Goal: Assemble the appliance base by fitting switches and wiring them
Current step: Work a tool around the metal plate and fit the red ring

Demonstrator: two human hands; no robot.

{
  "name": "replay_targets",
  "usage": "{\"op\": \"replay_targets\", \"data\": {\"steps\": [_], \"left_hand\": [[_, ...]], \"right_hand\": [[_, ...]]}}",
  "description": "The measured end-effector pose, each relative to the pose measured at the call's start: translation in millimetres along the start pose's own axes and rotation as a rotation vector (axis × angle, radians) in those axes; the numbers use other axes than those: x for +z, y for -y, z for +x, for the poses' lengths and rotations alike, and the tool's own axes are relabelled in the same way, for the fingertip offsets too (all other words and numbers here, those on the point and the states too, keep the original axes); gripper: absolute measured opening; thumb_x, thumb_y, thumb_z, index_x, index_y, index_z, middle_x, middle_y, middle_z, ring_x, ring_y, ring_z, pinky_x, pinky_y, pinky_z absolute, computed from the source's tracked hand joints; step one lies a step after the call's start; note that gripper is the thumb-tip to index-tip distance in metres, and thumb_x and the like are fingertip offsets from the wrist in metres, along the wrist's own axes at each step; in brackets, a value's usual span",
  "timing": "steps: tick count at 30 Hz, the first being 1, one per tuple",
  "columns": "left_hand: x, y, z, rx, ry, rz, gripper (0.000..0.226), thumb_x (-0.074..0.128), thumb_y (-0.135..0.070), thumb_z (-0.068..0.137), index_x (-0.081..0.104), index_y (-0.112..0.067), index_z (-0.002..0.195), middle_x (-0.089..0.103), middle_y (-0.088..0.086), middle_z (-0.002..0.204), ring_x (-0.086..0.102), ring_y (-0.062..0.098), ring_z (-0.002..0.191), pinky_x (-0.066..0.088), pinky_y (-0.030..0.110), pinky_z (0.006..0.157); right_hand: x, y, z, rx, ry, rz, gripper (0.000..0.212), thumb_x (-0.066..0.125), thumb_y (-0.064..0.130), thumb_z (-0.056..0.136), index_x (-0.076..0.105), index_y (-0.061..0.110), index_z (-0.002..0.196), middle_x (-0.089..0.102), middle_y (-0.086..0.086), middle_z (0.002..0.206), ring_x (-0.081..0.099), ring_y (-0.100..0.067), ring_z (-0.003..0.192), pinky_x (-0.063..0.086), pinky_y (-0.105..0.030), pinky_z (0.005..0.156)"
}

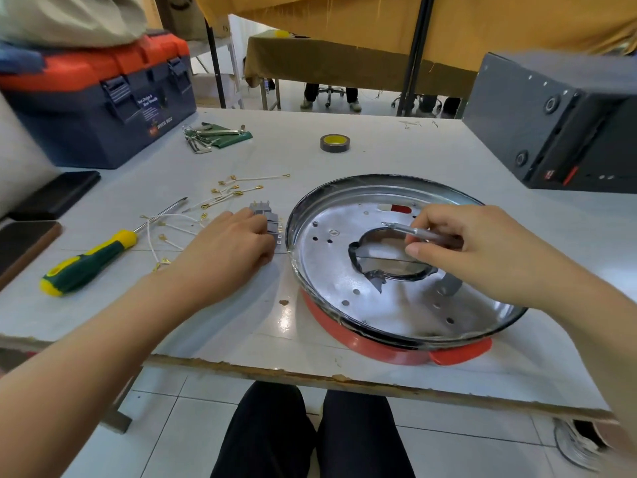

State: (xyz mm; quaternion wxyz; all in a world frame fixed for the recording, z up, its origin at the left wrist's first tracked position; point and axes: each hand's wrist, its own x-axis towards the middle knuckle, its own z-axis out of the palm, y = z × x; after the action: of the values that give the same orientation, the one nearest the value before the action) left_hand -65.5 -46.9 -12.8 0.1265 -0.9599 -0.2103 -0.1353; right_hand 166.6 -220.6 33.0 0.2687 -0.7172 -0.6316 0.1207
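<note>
While the round appliance base (396, 270) lies upturned near the front edge of the white counter (344, 150), its shiny metal inside facing up and a red rim showing beneath it, the person's right hand (475, 250) hovers over the middle of it, the grip of thumb and fingers pinching a slim silver tool (413, 231) whose tip points left above the ragged central opening. Just beside the base's left rim, the left hand (227, 246) rests on the counter with its fingers curled round a cluster of small grey switches (267, 219), metal prongs sticking up from them. Behind that hand a scatter of short white wires (227, 194) with gold ring terminals lies loose. Further left, a green and yellow screwdriver (100, 257) lies at an angle, its shaft pointing toward the wires. Toward the back sit a roll of dark tape (335, 143), a bunch of hex keys (213, 136) on a green pouch, and a blue toolbox (103, 98) with an orange lid. At the right edge stands a dark grey box (551, 125).
</note>
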Motion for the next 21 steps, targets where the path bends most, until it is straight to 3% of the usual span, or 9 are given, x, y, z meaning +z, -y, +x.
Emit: {"op": "replay_targets", "data": {"steps": [4, 12, 16, 19, 21], "left_hand": [[-2, -5, -2, 0.014, 0.017, 0.063, 0.021, 0.083, 0.001, 0.061, 0.064, -0.008, 0.062, 0.056, 0.010, 0.066, 0.055, 0.030, 0.061, 0.027, 0.029, 0.056], [0, 0, -8, -0.044, 0.010, 0.059, 0.008, 0.076, -0.005, 0.074, 0.069, -0.009, 0.074, 0.057, 0.011, 0.077, 0.054, 0.031, 0.074, 0.036, 0.036, 0.059], [1, -1, -11, -0.027, -0.025, 0.085, 0.005, 0.071, -0.008, 0.080, 0.067, -0.007, 0.078, 0.058, 0.013, 0.082, 0.054, 0.032, 0.076, 0.039, 0.038, 0.061], [-6, -5, -8, -0.054, -0.096, -0.027, 0.006, 0.059, -0.007, 0.089, 0.063, -0.003, 0.086, 0.058, 0.014, 0.086, 0.052, 0.033, 0.078, 0.040, 0.039, 0.066], [-18, -12, -3, -0.134, -0.178, -0.238, 0.005, 0.054, -0.005, 0.092, 0.058, -0.005, 0.089, 0.060, 0.009, 0.084, 0.053, 0.027, 0.074, 0.034, 0.027, 0.067]], "right_hand": [[-1, -1, 0, -0.020, -0.026, -0.015, 0.012, 0.061, 0.030, 0.086, 0.059, 0.027, 0.074, 0.064, 0.001, 0.068, 0.047, -0.008, 0.057, 0.036, -0.020, 0.056], [-1, -2, -1, -0.004, -0.007, 0.014, 0.011, 0.060, 0.032, 0.085, 0.061, 0.027, 0.075, 0.066, -0.003, 0.070, 0.055, -0.015, 0.058, 0.041, -0.027, 0.062], [0, -2, 0, -0.007, 0.004, -0.020, 0.017, 0.060, 0.030, 0.087, 0.063, 0.018, 0.075, 0.061, -0.005, 0.066, 0.050, -0.014, 0.060, 0.038, -0.029, 0.060], [1, -4, 0, -0.017, 0.012, -0.087, 0.027, 0.057, 0.028, 0.091, 0.061, 0.010, 0.071, 0.049, 0.001, 0.055, 0.043, -0.007, 0.056, 0.031, -0.024, 0.054], [-2, -8, 0, -0.010, -0.029, -0.108, 0.028, 0.053, 0.025, 0.094, 0.063, 0.014, 0.069, 0.052, 0.005, 0.054, 0.046, -0.002, 0.056, 0.034, -0.017, 0.054]]}}
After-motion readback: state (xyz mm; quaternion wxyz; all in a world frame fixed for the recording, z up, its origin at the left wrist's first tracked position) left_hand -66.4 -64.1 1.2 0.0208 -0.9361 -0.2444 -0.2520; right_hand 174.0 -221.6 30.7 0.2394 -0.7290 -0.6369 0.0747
